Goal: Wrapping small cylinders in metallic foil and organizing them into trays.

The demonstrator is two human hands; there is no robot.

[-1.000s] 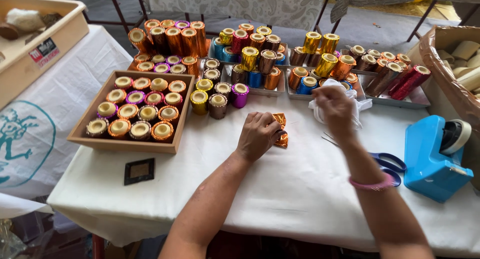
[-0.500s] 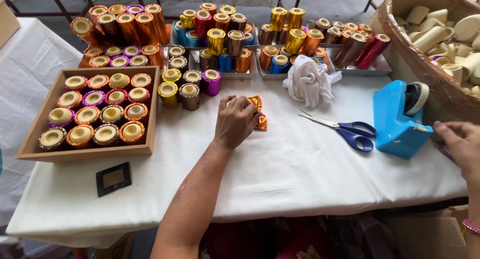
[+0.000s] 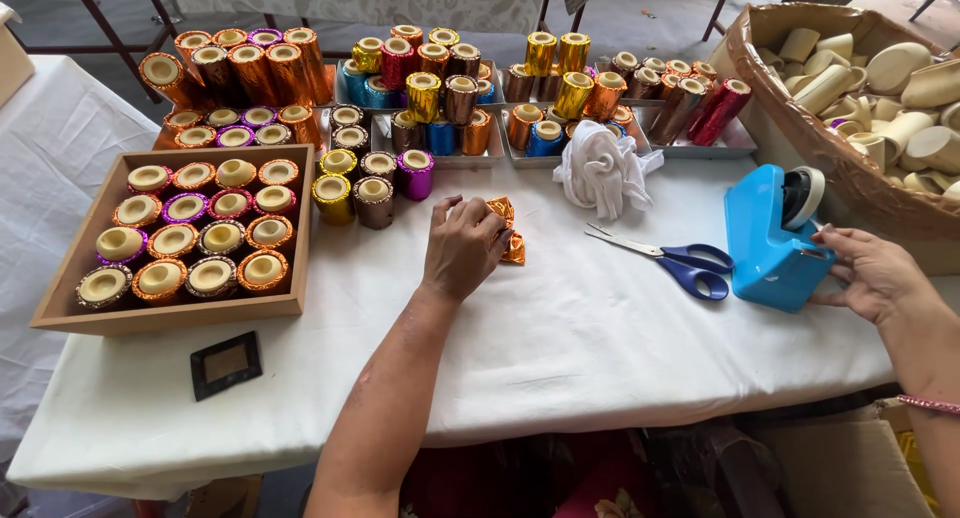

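Tape dispenser [image 3: 775, 240] now touched by right hand [image 3: 872, 274]

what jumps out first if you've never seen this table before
The rows of shiny foil-wrapped cups in gold, copper, red and blue along the table's far edge, and more in the wooden tray at left. Mid-table, the left hand presses on orange foil; the right hand touches the blue tape dispenser.

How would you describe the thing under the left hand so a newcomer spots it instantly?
Start at the white-clothed table and go to its middle, just in front of the rows of foil-wrapped cups. There the left hand rests on a small crumpled foil piece. It is shiny orange and lies flat, unlike the upright cups.
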